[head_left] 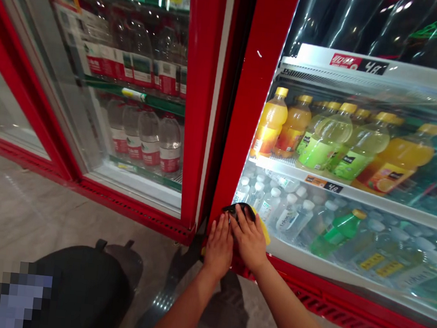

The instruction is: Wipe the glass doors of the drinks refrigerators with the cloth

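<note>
My right hand [249, 236] lies with fingers spread over a dark item [247, 208] at the lower left corner of the lit drinks fridge. A yellow edge [265, 231], perhaps of a cloth, shows beside that hand against the glass. I cannot make out exactly what the dark item is. Close by on the left, my left hand [219, 244] rests flat, fingers stretched out, on the red door frame [242, 115]. Its fingertips reach up near the edge of the dark item. The surface under both palms is hidden.
Behind the right glass stand yellow-capped juice bottles [329, 138], clear water bottles [291, 212] and a green bottle [337, 232]. A second red fridge [199, 105] holds water bottles [151, 142]. A person's dark clothing [83, 285] is at lower left, above the grey floor [6, 200].
</note>
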